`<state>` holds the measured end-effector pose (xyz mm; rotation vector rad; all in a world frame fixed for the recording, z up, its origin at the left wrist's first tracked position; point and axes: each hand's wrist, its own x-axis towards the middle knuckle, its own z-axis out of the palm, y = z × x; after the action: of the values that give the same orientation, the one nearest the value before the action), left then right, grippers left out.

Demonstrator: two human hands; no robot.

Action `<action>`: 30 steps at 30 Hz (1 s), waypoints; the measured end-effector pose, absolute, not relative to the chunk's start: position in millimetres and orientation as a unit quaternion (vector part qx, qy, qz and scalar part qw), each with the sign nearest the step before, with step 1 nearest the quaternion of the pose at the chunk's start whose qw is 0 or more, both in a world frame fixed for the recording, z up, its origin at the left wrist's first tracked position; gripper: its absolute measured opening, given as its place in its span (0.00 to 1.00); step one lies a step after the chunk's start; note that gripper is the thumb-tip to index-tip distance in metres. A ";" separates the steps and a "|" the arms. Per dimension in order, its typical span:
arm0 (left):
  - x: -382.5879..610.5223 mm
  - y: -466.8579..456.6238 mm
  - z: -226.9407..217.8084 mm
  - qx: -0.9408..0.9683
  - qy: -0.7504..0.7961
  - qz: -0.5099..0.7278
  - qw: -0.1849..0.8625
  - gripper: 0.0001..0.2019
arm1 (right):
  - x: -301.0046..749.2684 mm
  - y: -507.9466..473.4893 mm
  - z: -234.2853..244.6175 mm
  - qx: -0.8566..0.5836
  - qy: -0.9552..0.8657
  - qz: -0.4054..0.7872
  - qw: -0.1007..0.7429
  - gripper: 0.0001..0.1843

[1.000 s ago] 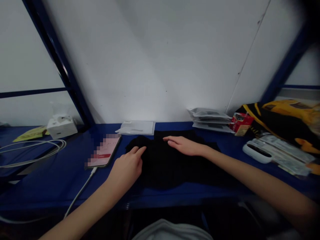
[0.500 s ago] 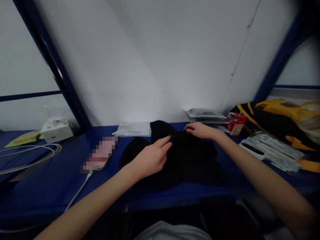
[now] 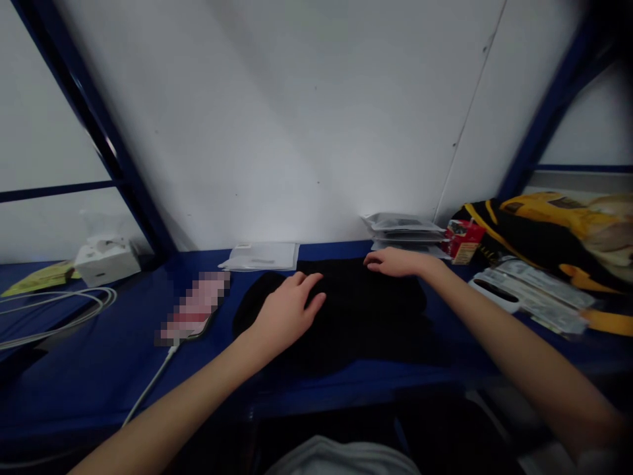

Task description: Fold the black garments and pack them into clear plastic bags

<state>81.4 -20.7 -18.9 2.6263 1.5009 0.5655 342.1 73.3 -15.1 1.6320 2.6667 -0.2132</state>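
Left hand point(image 3: 287, 316) open with fingers spread and right hand point(image 3: 400, 262) open and flat, you rest both on a black garment point(image 3: 366, 316) on a blue table point(image 3: 346, 389), gripping nothing. Your right fingertips point(image 3: 370, 262) sit at its far edge. A phone point(image 3: 195, 307) with a white cable point(image 3: 148, 382) lies just left of the garment, a plastic packet point(image 3: 260, 256) just behind it, and a stack of packets point(image 3: 403, 231) beyond your right hand.

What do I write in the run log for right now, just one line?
left hand: resting on black cloth | right hand: on cloth's far edge | nearby: phone, white packet
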 end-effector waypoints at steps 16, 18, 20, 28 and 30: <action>95.1 5.5 -39.1 0.802 0.558 0.160 0.138 0.23 | 346.4 76.3 -16.5 0.536 0.842 -0.054 0.001 0.17; 91.7 7.6 -35.6 0.799 0.561 0.173 0.132 0.24 | 347.3 77.0 -16.6 0.535 0.843 -0.052 0.002 0.17; 84.8 10.7 -28.3 0.799 0.562 0.178 0.122 0.23 | 348.0 78.2 -17.4 0.529 0.847 -0.050 0.001 0.17; 58.8 22.0 21.1 0.811 0.571 0.125 0.005 0.19 | 342.0 79.8 -20.1 0.532 0.845 -0.062 -0.007 0.17; 62.8 20.0 29.1 0.811 0.571 0.121 -0.047 0.20 | 340.1 78.0 -19.2 0.537 0.841 -0.064 -0.004 0.17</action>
<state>62.8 20.0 29.1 2.6258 1.8485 0.3920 340.1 78.0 -19.2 1.6928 2.6488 -0.2009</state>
